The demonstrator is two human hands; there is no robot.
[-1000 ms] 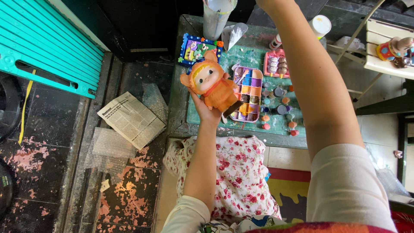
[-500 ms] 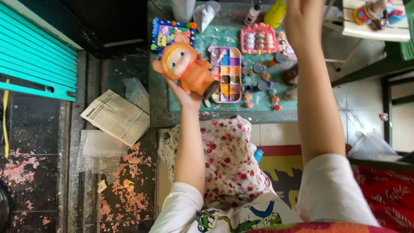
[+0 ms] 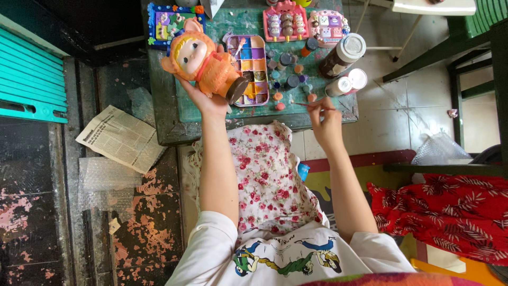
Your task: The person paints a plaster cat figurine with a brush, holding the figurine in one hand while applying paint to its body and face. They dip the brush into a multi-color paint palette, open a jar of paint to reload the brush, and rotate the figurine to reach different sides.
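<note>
Fingers of the right hand [image 3: 324, 119] are pinched around a thin paintbrush with a slim wooden handle [image 3: 312, 105], its tip pointing left over the near edge of the small green paint-stained table [image 3: 185, 114]. A second ago that arm was stretched far up past the table's back edge, and half a second ago it was still raised there; now I see it drawn back toward the body with the brush low and close. I judge that the reach is over and the brush is ready for painting work.

My left hand [image 3: 206, 98] cups the orange plastic doll figurine with a yellow-fringed hood [image 3: 203, 62] from below, fingers curled up around its body, palm under it. The doll lies tilted, head to the left, dark round base to the right, raised just above the table's left part. It was held the same way in both earlier views, so only the right side has really changed.

Just beside the doll's base sits the rectangular paint palette with many coloured wells [image 3: 251, 69]. Small round paint pots [image 3: 288, 79] lie scattered between palette and brush. Two white-capped jars [image 3: 344, 66] lie near the table's right edge. A folded newspaper [image 3: 120, 139] rests on the floor to the left, and a floral red-and-white cloth [image 3: 267, 175] covers the lap.
</note>
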